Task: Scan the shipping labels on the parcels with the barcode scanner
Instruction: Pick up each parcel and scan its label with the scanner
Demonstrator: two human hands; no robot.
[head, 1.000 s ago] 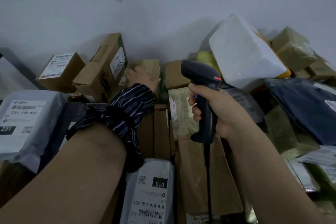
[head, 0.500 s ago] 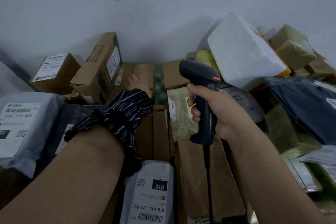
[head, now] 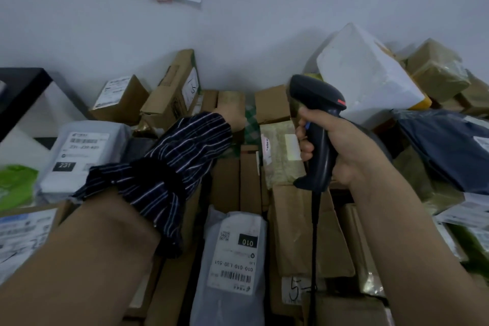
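Left hand (head: 236, 120) reached deeper, fingers unseen, right hand (head: 352, 148) fingers gripping black corded scanner (head: 315, 94)

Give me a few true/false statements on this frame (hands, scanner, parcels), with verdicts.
1. The right hand grips the barcode scanner by its handle. True.
2. The left hand holds the grey mailer labelled 010. False: it reaches in among the cardboard boxes at the back, and that mailer lies untouched at the front.
3. A cable hangs from the scanner's handle. True.
4. The white foam box lies flat at the front left. False: it sits tilted at the back right.
5. A grey mailer labelled 231 lies on the left. True.
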